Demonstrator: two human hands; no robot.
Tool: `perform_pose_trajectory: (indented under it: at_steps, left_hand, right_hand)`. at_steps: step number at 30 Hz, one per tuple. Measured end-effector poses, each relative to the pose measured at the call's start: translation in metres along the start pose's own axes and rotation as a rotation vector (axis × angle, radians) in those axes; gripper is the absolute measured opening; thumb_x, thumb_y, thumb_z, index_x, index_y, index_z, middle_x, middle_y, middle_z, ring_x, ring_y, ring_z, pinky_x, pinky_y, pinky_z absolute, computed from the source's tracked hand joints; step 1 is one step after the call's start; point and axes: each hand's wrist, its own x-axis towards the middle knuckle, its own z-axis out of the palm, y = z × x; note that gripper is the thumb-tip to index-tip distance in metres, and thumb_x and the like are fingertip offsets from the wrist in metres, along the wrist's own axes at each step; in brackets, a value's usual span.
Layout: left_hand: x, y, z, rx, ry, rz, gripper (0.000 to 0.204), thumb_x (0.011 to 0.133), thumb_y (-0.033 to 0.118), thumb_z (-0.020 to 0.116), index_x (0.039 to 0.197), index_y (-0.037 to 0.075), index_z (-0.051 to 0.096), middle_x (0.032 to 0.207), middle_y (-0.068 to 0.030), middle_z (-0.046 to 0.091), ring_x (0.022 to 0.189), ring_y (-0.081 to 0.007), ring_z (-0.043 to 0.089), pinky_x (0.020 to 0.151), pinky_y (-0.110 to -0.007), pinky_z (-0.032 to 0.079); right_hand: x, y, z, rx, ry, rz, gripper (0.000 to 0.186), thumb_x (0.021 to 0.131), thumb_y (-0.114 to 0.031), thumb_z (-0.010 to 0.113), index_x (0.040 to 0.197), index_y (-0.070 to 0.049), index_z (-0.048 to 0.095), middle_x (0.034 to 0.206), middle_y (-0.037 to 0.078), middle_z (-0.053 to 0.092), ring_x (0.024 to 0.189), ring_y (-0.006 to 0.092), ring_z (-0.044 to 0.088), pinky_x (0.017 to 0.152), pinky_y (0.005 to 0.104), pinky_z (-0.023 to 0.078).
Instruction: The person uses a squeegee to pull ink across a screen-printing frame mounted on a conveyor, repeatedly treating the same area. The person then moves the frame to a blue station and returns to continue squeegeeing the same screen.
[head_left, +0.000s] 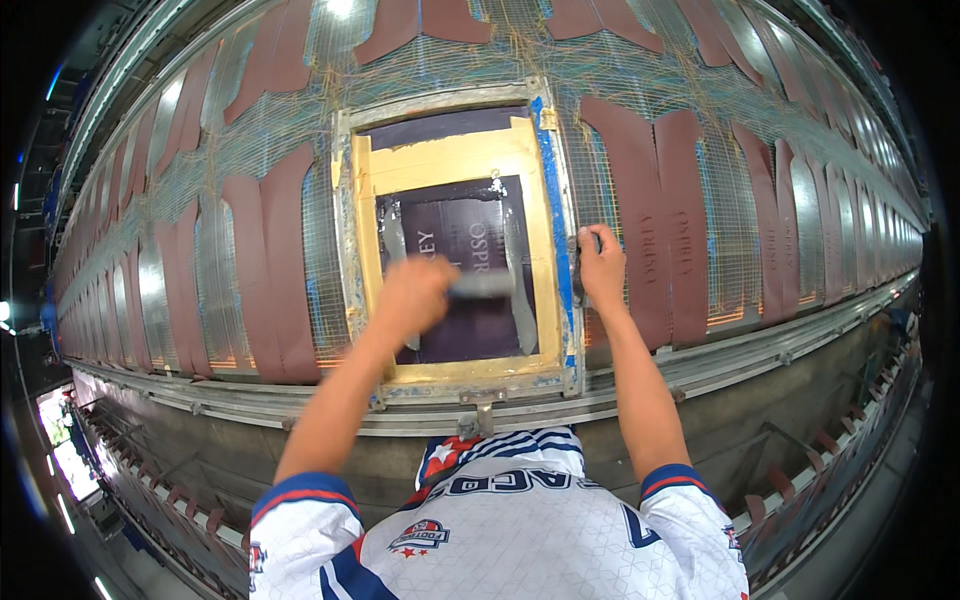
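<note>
A screen-printing frame (460, 383) lies flat before me, its dark mesh (462, 335) bordered by yellow tape, with blue tape along the right side. Grey ink (523, 320) streaks the mesh on the right, and a second streak shows on the left. Closed round the handle end of a squeegee (487, 286), my left hand (412, 298) is over the middle of the mesh. The squeegee is smeared by motion, so whether its blade touches the mesh I cannot tell. My right hand (602, 262) grips the frame's right edge with curled fingers.
Maroon cut pieces (655, 225) lie in rows on the long table, left, right and beyond the frame. Marked lines and coloured threads or tape cover the surface between them. A metal rail (640, 393) runs along the near edge. Racks (810, 450) with hanging maroon pieces stand lower down.
</note>
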Motion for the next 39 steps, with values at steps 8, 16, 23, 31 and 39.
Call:
perform_pose_trajectory:
  at_steps: [8,16,23,31,39]
  left_hand:
    - [0.011,-0.002,-0.012,-0.051,0.088,-0.003,0.029,0.070,0.018,0.083,0.097,0.013,0.076,0.096,-0.0093,0.073,0.090,-0.0320,0.070,0.079,-0.044,0.056]
    - [0.074,-0.047,-0.033,0.056,0.104,-0.072,0.032,0.073,0.026,0.082,0.101,0.012,0.077,0.096,-0.0114,0.074,0.088,-0.0348,0.070,0.080,-0.045,0.056]
    - [-0.090,0.070,0.037,-0.025,0.248,0.009,0.025,0.071,0.006,0.066,0.096,0.011,0.068,0.093,-0.0027,0.068,0.081,-0.0244,0.065,0.073,-0.041,0.052]
    - [-0.131,0.049,0.030,-0.034,0.305,-0.070,0.047,0.063,0.007,0.077,0.109,0.012,0.068,0.110,-0.0011,0.070,0.098,-0.0226,0.063,0.086,-0.039,0.047]
    - [-0.250,-0.140,-0.017,0.005,0.271,-0.102,0.047,0.062,0.007,0.079,0.108,0.014,0.070,0.109,0.0011,0.070,0.091,-0.0223,0.064,0.080,-0.038,0.048]
  right_hand:
    - [0.003,-0.003,-0.003,-0.038,-0.006,0.048,0.027,0.098,-0.031,0.061,0.101,-0.005,0.066,0.074,0.012,0.064,0.068,0.0237,0.061,0.068,0.0392,0.047]
    - [-0.001,0.003,0.002,-0.017,-0.023,-0.006,0.027,0.099,-0.031,0.061,0.103,-0.005,0.066,0.075,0.014,0.065,0.065,0.0245,0.061,0.066,0.0407,0.046]
    - [0.001,-0.001,-0.001,-0.038,-0.047,0.102,0.028,0.098,-0.030,0.061,0.105,-0.004,0.068,0.083,0.016,0.068,0.074,0.0275,0.064,0.072,0.0392,0.048]
    - [-0.015,-0.065,0.002,0.012,-0.074,0.053,0.019,0.098,-0.020,0.062,0.103,-0.003,0.068,0.088,0.010,0.070,0.079,0.0160,0.062,0.073,0.0329,0.048]
    - [-0.116,-0.122,0.216,0.182,-0.061,-0.062,0.025,0.098,-0.026,0.062,0.103,-0.003,0.067,0.094,0.019,0.070,0.091,0.0329,0.068,0.083,0.0410,0.051]
